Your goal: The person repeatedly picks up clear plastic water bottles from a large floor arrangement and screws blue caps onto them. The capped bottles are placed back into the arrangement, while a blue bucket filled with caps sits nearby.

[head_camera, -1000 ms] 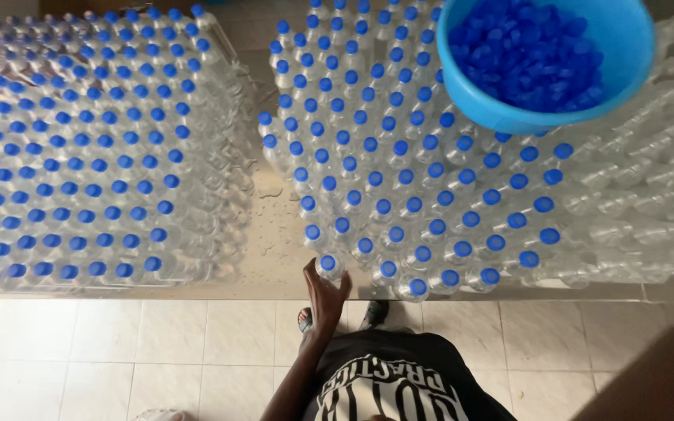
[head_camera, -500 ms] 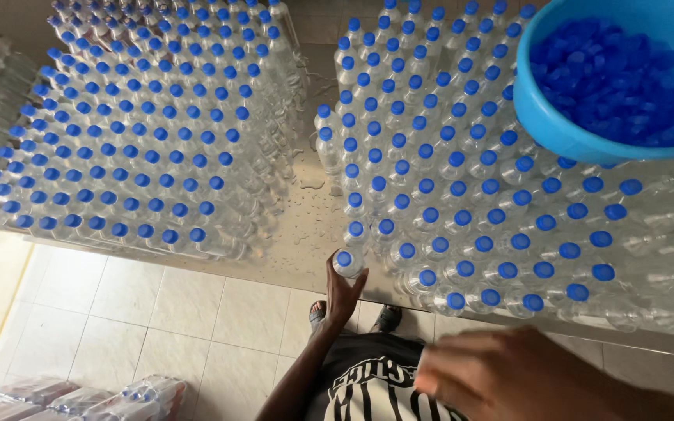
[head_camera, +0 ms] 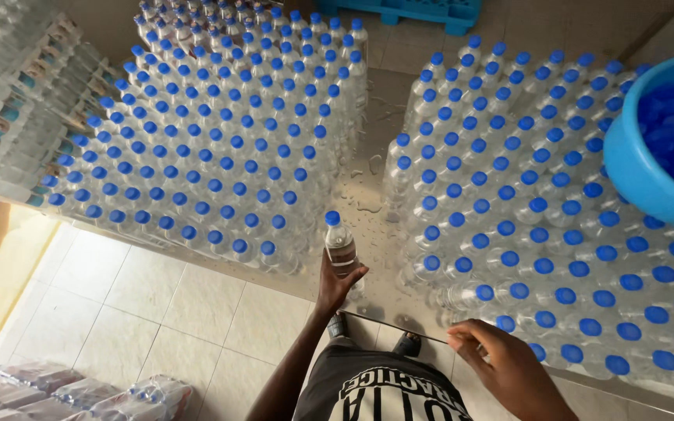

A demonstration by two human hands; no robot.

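In the gap btwn two bottle blocks, left hand [head_camera: 335, 282] holds one bottle [head_camera: 341, 245] upright, fingers clamped round its lower body. Right hand [head_camera: 501, 366] hovers by the right block's [head_camera: 555, 226] near edge, fingers loosely curled, holding nothing. Progress: nearly every bottle in left block [head_camera: 228, 148] & right block already capped blue; held one capped too. Tub [head_camera: 626, 168] at right is full of loose caps. Bottle clear, small, filled w/ water, label band mid-body; table [head_camera: 372, 195] wet
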